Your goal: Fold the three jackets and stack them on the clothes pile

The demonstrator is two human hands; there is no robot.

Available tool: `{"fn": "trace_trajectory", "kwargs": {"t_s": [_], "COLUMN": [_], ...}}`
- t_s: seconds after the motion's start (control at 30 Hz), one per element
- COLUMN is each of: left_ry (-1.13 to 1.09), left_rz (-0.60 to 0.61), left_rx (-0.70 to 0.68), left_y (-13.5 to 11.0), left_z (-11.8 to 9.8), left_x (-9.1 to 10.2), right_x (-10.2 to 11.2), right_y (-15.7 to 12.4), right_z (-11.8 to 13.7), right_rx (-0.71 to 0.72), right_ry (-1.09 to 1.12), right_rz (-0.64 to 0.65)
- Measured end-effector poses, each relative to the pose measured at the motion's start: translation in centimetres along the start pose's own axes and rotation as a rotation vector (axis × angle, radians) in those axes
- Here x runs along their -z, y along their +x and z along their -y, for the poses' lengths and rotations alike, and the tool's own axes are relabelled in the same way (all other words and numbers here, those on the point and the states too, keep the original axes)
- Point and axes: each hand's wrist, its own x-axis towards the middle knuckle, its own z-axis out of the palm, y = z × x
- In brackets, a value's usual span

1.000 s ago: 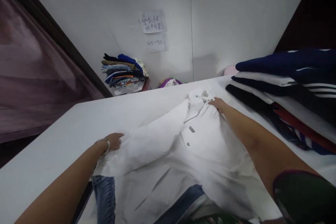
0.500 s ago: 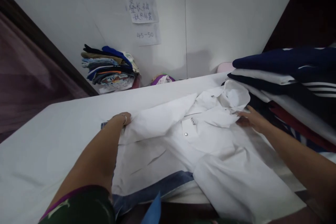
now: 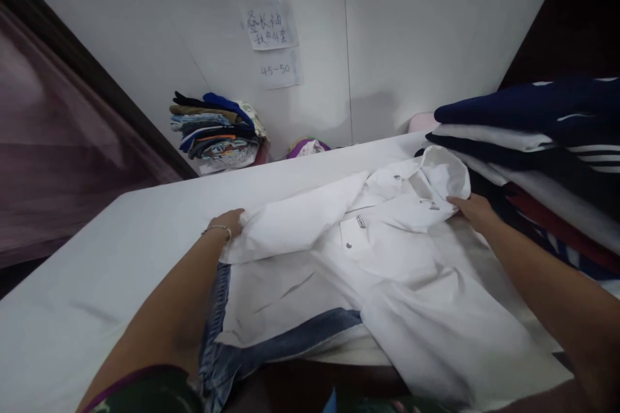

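Note:
A white jacket (image 3: 397, 258) lies spread across the table, with a flap pocket, a snap button and a small metal tag on its front. Blue denim (image 3: 285, 339) shows along its left and near edges; I cannot tell whether it belongs to the jacket. At the far left edge, my left hand (image 3: 233, 222) is closed on the white cloth, its fingertips partly hidden. My right hand (image 3: 472, 210) pinches the jacket just below its collar (image 3: 450, 174). One sleeve hangs over the near edge of the table.
Dark, white and red folded clothes (image 3: 533, 142) are piled high at the right, close to my right arm. Another stack of folded clothes (image 3: 217, 132) stands beyond the far edge, against a wall with paper signs (image 3: 274, 29). A white table (image 3: 145, 226) extends left.
My right hand has shifted slightly up toward the collar and now pinches the cloth there. More denim shows beside my left forearm. The view has shifted a little.

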Motion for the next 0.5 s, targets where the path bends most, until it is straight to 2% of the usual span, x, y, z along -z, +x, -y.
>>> {"fn": "trace_trajectory", "kwargs": {"t_s": [0.03, 0.07, 0.13, 0.2, 0.27, 0.33, 0.4, 0.5], "left_ry": [-0.001, 0.001, 0.017, 0.036, 0.036, 0.022, 0.011, -0.024], "left_rz": [-0.028, -0.066, -0.183, -0.315, -0.391, -0.401, -0.376, -0.275], "left_rx": [0.026, 0.043, 0.056, 0.022, -0.05, -0.119, -0.141, -0.065], "left_y": [-0.4, -0.9, -1.9, -3.1, -4.3, -5.3, -6.1, -6.7], "left_z": [0.1, 0.3, 0.6, 0.4, -0.4, -1.5, -2.7, -3.6], "left_x": [0.1, 0.2, 0.5, 0.6, 0.4, -0.3, -1.6, -4.4], "right_x": [0.4, 0.5, 0.1, -1.7, -4.9, -9.0, -13.3, -18.5], "right_y": [-0.8, -1.7, -3.8, -5.9, -7.9, -9.4, -10.2, -9.8], "right_z": [0.2, 0.7, 2.2, 4.3, 6.9, 9.2, 10.6, 9.9], "right_rx": [0.06, 0.182, 0.587, 1.009, 1.22, 1.268, 1.254, 1.133], "right_ry": [-0.071, -0.17, -0.412, -0.593, -0.632, -0.635, -0.646, -0.759], "right_rz": [-0.029, -0.074, -0.142, -0.117, 0.012, 0.121, 0.203, 0.33]}}
